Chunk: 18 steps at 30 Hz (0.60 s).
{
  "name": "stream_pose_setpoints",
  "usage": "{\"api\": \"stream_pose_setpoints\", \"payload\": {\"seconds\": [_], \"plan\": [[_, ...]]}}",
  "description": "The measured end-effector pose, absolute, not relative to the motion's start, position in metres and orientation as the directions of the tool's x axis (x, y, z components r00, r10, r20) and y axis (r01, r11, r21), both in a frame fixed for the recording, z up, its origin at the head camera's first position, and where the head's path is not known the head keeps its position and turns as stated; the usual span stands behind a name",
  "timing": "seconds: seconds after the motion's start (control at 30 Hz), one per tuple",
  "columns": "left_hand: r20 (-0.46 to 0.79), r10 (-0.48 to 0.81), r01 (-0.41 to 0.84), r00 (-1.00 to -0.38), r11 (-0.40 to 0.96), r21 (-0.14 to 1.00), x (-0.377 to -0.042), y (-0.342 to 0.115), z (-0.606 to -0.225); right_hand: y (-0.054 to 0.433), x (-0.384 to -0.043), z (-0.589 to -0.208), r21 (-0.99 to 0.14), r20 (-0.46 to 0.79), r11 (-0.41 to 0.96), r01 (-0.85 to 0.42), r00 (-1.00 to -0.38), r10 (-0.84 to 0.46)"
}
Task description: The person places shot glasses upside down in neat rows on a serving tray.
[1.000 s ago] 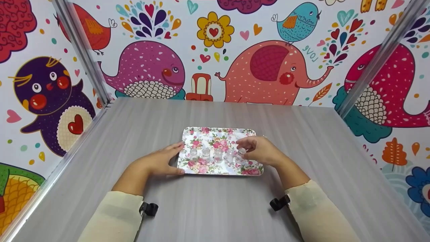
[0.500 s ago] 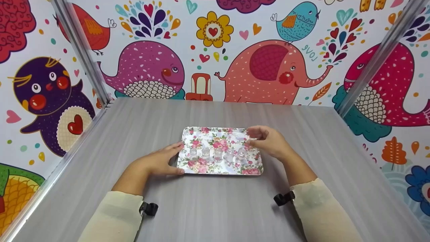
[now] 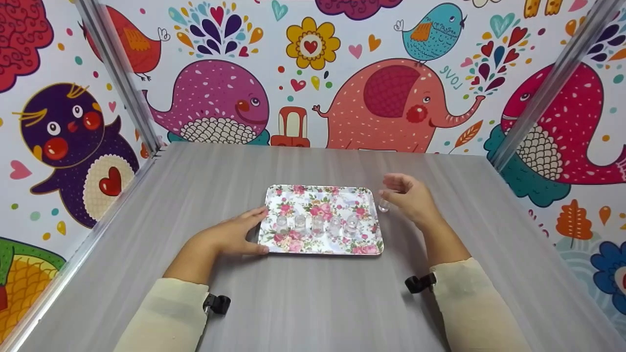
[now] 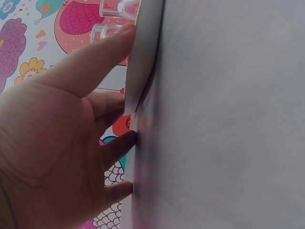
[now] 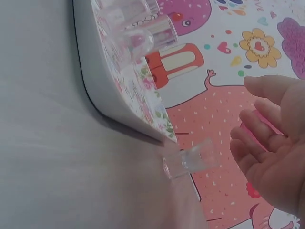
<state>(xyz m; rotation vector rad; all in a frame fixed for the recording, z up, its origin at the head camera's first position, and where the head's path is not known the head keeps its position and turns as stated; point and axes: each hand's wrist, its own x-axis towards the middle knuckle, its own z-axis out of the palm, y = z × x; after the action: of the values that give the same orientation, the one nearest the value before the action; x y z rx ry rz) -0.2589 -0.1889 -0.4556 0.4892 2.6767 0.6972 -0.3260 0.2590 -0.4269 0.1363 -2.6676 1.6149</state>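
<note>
A white tray (image 3: 337,201) with pink flowers lies on the table, and several small clear cups (image 3: 300,224) stand in a row on it. My left hand (image 3: 233,236) touches the tray's left side with fairly straight fingers; in the left wrist view its thumb (image 4: 102,57) rests against the tray's edge. Just past the tray's right side, another small clear cup (image 5: 190,160) stands on the table. My right hand (image 3: 411,199) is beside this cup, its fingers loosely bent and, in the right wrist view, apart from it.
The grey wood-grain table (image 3: 313,303) extends around the tray. Walls printed with cartoon animals (image 3: 386,107) stand behind and at both sides, with metal posts (image 3: 122,78) at the corners. A black wrist strap (image 3: 419,282) sits on each sleeve.
My right hand has left the rightmost cup on the tray and moved right and away, past the tray's edge, uncovering the cup on the table. My left hand has stayed put.
</note>
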Motion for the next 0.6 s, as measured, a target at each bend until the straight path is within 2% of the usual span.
{"api": "stream_pose_setpoints", "payload": {"seconds": [0.4, 0.6], "plan": [[-0.230, 0.407, 0.244, -0.884, 0.822, 0.514, -0.259, -0.188, -0.455, 0.272, -0.334, -0.436, -0.897, -0.022, 0.441, 0.030, -0.999, 0.023], [-0.228, 0.407, 0.245, -0.884, 0.820, 0.517, -0.259, -0.189, -0.456, 0.278, -0.342, -0.446, -0.867, -0.076, 0.494, 0.069, -0.997, 0.005]]}}
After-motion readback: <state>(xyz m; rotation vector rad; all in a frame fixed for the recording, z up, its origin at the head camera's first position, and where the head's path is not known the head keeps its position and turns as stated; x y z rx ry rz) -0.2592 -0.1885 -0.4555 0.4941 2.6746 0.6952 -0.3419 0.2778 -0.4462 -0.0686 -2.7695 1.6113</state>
